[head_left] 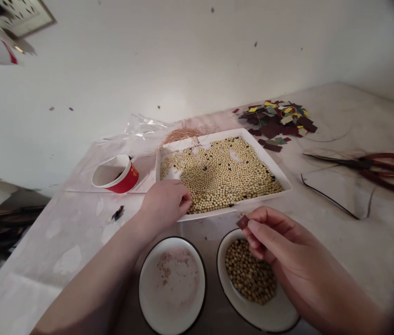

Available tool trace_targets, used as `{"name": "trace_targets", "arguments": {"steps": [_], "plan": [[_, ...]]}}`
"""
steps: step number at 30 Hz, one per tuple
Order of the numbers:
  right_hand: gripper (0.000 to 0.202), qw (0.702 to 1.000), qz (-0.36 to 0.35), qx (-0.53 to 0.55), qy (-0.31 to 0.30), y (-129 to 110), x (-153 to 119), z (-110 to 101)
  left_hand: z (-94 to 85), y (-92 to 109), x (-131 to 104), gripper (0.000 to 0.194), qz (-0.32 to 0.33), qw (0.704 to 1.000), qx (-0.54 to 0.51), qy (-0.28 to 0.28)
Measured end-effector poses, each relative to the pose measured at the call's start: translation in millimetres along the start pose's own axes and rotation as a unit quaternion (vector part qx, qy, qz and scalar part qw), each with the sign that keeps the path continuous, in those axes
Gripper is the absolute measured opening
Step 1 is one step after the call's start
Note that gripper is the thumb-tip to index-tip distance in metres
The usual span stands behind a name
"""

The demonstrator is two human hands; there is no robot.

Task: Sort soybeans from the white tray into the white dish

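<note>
A white tray (263,158) holds many small, pale yellow beads or seeds with a few dark ones among them. Over the tray's near left corner is my left hand (169,200), its fingers curled in at the beads; what they hold, if anything, is hidden. My right hand (273,237) pinches a small dark red square piece (243,222) between thumb and fingers. Beneath it stands a white bowl (233,309) with larger brownish beads or seeds (250,274). Left of that bowl sits another white bowl (172,284) with only some residue inside.
A red and white paper cup (123,179) stands left of the tray, with dark scraps (117,213) nearer. Behind the tray lie brown fibres (183,135), clear plastic (144,126) and a pile of coloured pieces (277,118). Scissors (364,164) and a bent dark strip (332,200) lie right.
</note>
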State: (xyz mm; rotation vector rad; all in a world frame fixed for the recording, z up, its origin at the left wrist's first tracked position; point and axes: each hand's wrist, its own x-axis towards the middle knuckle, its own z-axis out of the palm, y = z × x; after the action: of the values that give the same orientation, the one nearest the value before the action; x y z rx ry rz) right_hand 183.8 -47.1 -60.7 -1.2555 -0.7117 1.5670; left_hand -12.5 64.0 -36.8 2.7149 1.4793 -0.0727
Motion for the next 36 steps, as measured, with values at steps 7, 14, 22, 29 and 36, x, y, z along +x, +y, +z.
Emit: {"name": "trace_targets", "arguments": {"steps": [7, 14, 22, 29, 36], "plan": [[0.019, 1.0, 0.003, -0.002, -0.002, 0, -1, 2, 4.7, 1, 0, 0.017, 0.029, 0.999, -0.004, -0.031], [0.019, 1.0, 0.003, 0.0, -0.006, 3, 1, 3, -14.1, 5, -8, 0.012, -0.001, 0.996, -0.077, 0.046], [0.018, 0.997, -0.002, -0.068, -0.044, -3, -3, 8, -39.4, 58, -47, 0.01, 0.188, 0.946, -0.204, 0.17], [0.017, 0.989, -0.014, -0.132, -0.063, -6, -2, 8, -27.6, 63, -46, 0.011, 0.176, 0.954, -0.14, 0.2], [0.017, 0.987, -0.016, -0.141, -0.07, -5, -3, 9, -27.9, 62, -44, 0.013, 0.182, 0.955, -0.11, 0.206]]}}
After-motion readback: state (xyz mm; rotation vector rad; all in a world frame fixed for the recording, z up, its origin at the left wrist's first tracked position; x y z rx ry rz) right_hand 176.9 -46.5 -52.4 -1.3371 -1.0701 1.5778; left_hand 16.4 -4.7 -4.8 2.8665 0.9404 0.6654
